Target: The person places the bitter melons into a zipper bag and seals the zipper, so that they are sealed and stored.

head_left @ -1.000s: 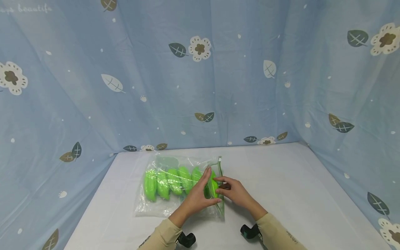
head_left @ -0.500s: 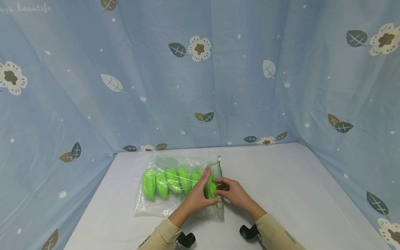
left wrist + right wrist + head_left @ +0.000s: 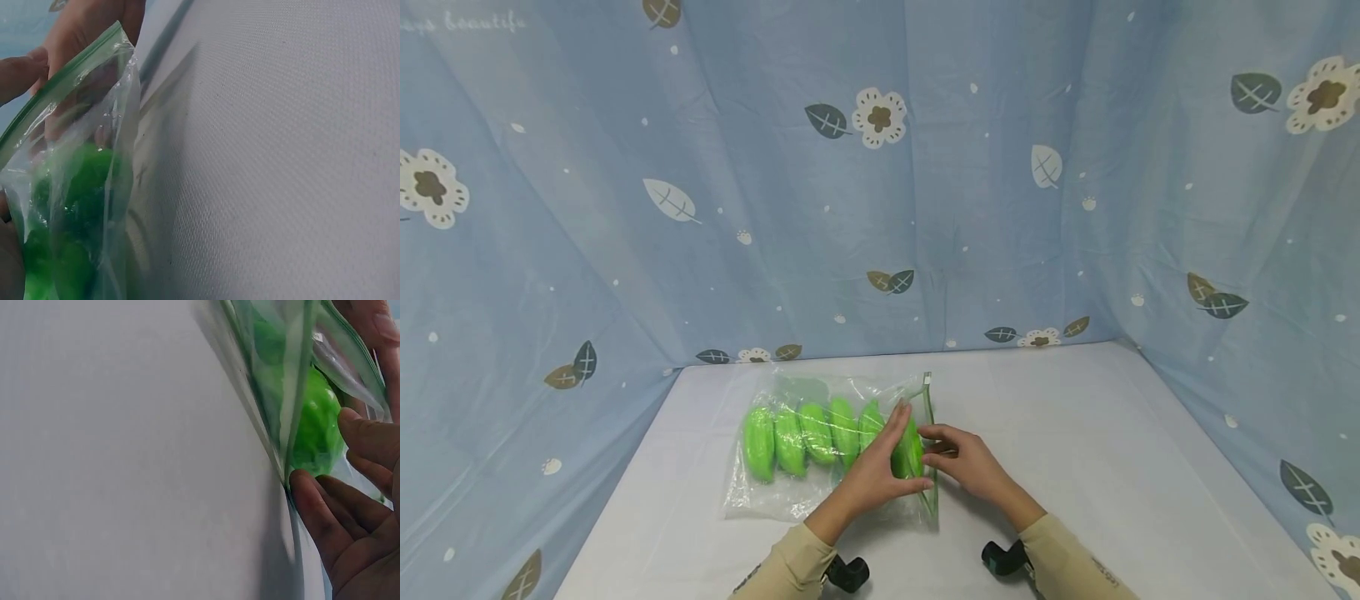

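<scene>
So not much has moved in the last second: both hands are parked at the green zip edge of the clear zip bag (image 3: 831, 450), and the right hand (image 3: 964, 463) has only nudged a touch along it. The left hand (image 3: 880, 467) lies over the bag's open end, fingers fairly straight, thumb under the strip, pinching it. The right hand's fingertips (image 3: 312, 500) pinch the same seal from the other side. Looks like the zip is mid-closing with the green toy fruits (image 3: 805, 435) all inside. The bag lies flat on a white table (image 3: 1075, 433), boxed in by blue flowery curtains (image 3: 925, 167).
</scene>
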